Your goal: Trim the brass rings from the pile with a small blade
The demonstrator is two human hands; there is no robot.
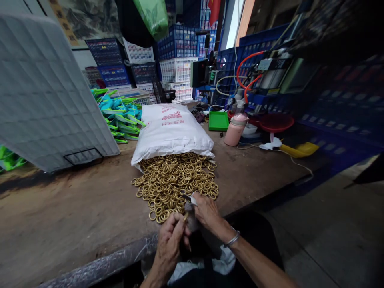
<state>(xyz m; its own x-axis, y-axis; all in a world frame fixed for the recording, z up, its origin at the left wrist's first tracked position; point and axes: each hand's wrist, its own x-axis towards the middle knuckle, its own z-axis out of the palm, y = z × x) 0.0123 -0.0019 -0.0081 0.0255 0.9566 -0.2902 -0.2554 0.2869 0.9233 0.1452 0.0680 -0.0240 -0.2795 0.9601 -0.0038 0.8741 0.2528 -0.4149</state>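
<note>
Rm: blue + white plastic crates (180, 70) stacked high in bkgd, pneumatic cyl (271, 78) w/ orange hose on R. Brown workbench (87, 228) under it all, top worn, front edge scuffed. On it: pale ribbed panel (54, 92) tilted at L, then white printed sack (177, 132) lying mid-bench, mouth toward worker. Brass-coloured ring heap (177, 176) spills from the mouth, nearly to front edge. R of sack: pink bottle (234, 134), green tray (218, 121). Both hands at near end of heap: L hand (172, 236) has thumb + fingers pinched on what looks like a single ring (186, 217), edge-on; R hand (208, 212) fingers closed round a dark-tipped tool (186, 197), prob a blade, type unclear. Step looks like working one ring by hand; next move prob calls for steady L pinch, tip clear of fingers.
</note>
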